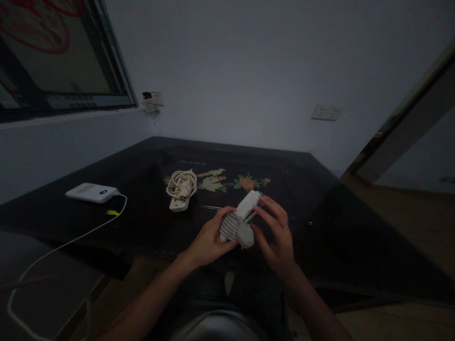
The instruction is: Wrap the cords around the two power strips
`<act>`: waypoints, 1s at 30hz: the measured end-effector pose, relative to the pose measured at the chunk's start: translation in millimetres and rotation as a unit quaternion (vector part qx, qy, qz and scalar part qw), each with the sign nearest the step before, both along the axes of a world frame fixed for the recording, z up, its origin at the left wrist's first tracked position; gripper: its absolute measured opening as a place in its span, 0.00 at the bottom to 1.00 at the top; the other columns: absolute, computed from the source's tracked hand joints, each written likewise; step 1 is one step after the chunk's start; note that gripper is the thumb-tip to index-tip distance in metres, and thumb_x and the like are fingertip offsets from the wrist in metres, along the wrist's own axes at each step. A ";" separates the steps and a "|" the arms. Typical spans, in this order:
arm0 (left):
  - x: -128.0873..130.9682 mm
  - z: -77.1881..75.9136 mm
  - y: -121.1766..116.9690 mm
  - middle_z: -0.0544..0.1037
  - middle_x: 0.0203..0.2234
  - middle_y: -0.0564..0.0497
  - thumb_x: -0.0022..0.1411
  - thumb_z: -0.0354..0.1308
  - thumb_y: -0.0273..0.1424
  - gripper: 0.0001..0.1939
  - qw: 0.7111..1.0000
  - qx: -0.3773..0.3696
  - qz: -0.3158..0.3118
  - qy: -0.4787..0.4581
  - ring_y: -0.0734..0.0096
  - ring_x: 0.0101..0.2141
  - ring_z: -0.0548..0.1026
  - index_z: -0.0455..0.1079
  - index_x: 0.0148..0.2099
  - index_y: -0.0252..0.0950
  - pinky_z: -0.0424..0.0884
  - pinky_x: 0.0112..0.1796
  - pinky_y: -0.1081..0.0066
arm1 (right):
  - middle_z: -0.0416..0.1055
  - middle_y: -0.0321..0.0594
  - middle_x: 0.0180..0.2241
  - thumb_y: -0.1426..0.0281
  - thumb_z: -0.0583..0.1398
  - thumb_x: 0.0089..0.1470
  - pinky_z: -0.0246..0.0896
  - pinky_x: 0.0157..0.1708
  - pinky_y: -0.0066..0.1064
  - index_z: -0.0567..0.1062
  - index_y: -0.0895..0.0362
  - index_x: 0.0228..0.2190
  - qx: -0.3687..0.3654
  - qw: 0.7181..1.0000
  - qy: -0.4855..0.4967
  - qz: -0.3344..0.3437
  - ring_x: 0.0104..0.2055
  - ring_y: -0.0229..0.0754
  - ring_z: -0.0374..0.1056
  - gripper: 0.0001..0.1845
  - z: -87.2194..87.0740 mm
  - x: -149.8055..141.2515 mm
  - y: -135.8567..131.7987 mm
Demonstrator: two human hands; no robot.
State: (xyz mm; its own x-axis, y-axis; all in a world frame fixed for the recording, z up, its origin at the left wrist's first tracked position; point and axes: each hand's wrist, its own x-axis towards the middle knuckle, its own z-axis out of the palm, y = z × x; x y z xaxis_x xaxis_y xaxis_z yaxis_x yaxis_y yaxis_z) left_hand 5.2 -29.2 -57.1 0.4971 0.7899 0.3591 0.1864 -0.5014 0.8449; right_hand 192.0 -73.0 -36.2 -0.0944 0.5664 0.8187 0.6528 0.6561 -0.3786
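Above the front part of the black table, my left hand grips a white power strip round its near end. Its pale cord is wound in several side-by-side turns about the body. A round-faced, greyish plug sits at the near right side of the bundle. My right hand is at the far right side, fingers bent over a stretch of the cord, thumb beside the plug. Dim light and blur hide the exact contact of the fingertips. Further left lies another power strip with its cord coiled loosely on top.
The black table has a painted bird and flower design. At left rests a white power bank, its cable running off the table's front edge. A small yellow tag lies near it. Wall sockets are behind.
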 end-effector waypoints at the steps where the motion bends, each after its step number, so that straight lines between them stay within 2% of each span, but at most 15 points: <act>1: 0.0 2.1 -1.4 0.69 0.51 0.45 0.51 0.62 0.29 0.33 1.000 -0.001 -0.004 -0.001 0.61 0.49 0.69 0.54 0.58 0.39 0.64 0.51 0.64 | 0.59 0.45 0.56 0.77 0.56 0.54 0.52 0.57 0.53 0.63 0.48 0.54 -0.009 0.998 0.060 -0.022 0.60 0.49 0.54 0.26 -7.8 0.0 -4.4; 3: 1.0 7.2 -4.8 0.67 0.54 0.45 0.52 0.62 0.30 0.34 1.000 -0.019 -0.013 -0.021 0.59 0.53 0.67 0.54 0.60 0.40 0.61 0.54 0.63 | 0.59 0.47 0.56 0.74 0.56 0.55 0.56 0.56 0.51 0.62 0.50 0.54 -0.060 0.981 0.183 -0.036 0.59 0.48 0.57 0.25 -24.9 -1.3 -10.1; 7: 5.0 15.9 -11.2 0.61 0.60 0.44 0.52 0.64 0.32 0.41 0.989 -0.106 -0.042 -0.090 0.56 0.58 0.60 0.51 0.64 0.40 0.55 0.58 0.60 | 0.59 0.50 0.56 0.70 0.59 0.54 0.62 0.53 0.45 0.59 0.51 0.53 -0.193 0.927 0.317 0.049 0.56 0.47 0.62 0.26 -49.8 -10.7 -11.8; 9: 6.6 17.7 -13.1 0.58 0.62 0.43 0.51 0.65 0.34 0.44 0.977 -0.156 -0.066 -0.128 0.55 0.60 0.59 0.48 0.66 0.40 0.54 0.59 0.59 | 0.62 0.48 0.52 0.69 0.60 0.53 0.64 0.51 0.43 0.61 0.52 0.49 -0.204 0.909 0.357 0.071 0.54 0.46 0.64 0.22 -52.3 -17.4 -11.3; 12: 8.1 18.4 -14.3 0.57 0.62 0.43 0.51 0.65 0.36 0.48 0.955 -0.219 -0.087 -0.179 0.53 0.60 0.58 0.43 0.67 0.41 0.56 0.58 0.58 | 0.63 0.45 0.48 0.70 0.60 0.52 0.66 0.48 0.39 0.64 0.52 0.43 -0.179 0.896 0.399 0.076 0.51 0.44 0.65 0.16 -47.8 -26.2 -11.8; 17: 9.4 16.0 -15.5 0.56 0.63 0.44 0.51 0.65 0.35 0.50 0.931 -0.273 -0.089 -0.227 0.53 0.58 0.61 0.39 0.68 0.44 0.62 0.54 0.60 | 0.64 0.42 0.44 0.70 0.60 0.52 0.68 0.43 0.34 0.64 0.51 0.43 -0.169 0.897 0.404 0.055 0.47 0.41 0.66 0.16 -40.6 -32.6 -13.1; 21: 10.7 12.0 -16.7 0.58 0.62 0.45 0.52 0.64 0.34 0.48 0.917 -0.299 -0.086 -0.251 0.56 0.55 0.65 0.39 0.67 0.46 0.66 0.51 0.62 | 0.64 0.42 0.40 0.69 0.59 0.52 0.69 0.39 0.32 0.66 0.53 0.40 -0.171 0.910 0.378 0.027 0.43 0.41 0.67 0.12 -39.8 -34.1 -13.1; 27: 11.3 9.5 -16.1 0.65 0.58 0.45 0.51 0.64 0.33 0.45 0.924 -0.291 -0.067 -0.238 0.56 0.54 0.67 0.44 0.67 0.44 0.67 0.51 0.63 | 0.65 0.42 0.40 0.69 0.59 0.53 0.69 0.37 0.32 0.67 0.54 0.39 -0.166 0.912 0.376 -0.012 0.43 0.42 0.67 0.10 -49.3 -39.6 -13.0; 30: 11.1 9.8 -13.8 0.65 0.58 0.45 0.52 0.64 0.34 0.44 0.936 -0.267 -0.062 -0.221 0.56 0.54 0.67 0.45 0.66 0.44 0.65 0.52 0.62 | 0.66 0.44 0.43 0.69 0.57 0.55 0.67 0.42 0.37 0.69 0.55 0.40 -0.163 0.927 0.337 -0.015 0.47 0.44 0.66 0.09 -48.8 -33.9 -13.2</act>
State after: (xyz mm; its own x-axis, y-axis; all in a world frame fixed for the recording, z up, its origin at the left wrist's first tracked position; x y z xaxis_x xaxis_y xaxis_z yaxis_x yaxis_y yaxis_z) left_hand 16.2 -43.0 -47.3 0.4927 0.8616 0.1221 -0.2725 0.0195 0.9620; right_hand 158.1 -86.2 -85.0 0.3968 0.7878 0.4710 0.2123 0.4204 -0.8822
